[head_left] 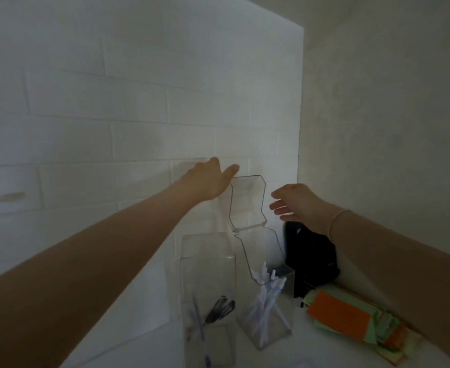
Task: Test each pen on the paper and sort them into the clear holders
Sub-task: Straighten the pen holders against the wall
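Setup step judged: hinged clear lid (247, 201) touched by left hand (208, 181), fingers hidden, state not tellable. Right hand (295, 201) at 3 o'clock, fingers loosely spread, empty. White pens (263, 306) to be drawn next.

White tiled corner, with desk clutter at four o'clock.

A white wall (139, 107) of long rectangular tiles fills the frame from nine to twelve o'clock, meeting a plain cream wall (383, 115) that runs from one to three o'clock. A pale handle-like bar (3, 197), blurred, sits on the tiles at nine o'clock. Near four o'clock a black object (311, 258), too dark to identify, stands in the corner; just beside it, toward five o'clock, lies a stack of orange and pale green paper pads (351, 320) on a white countertop (152, 349).
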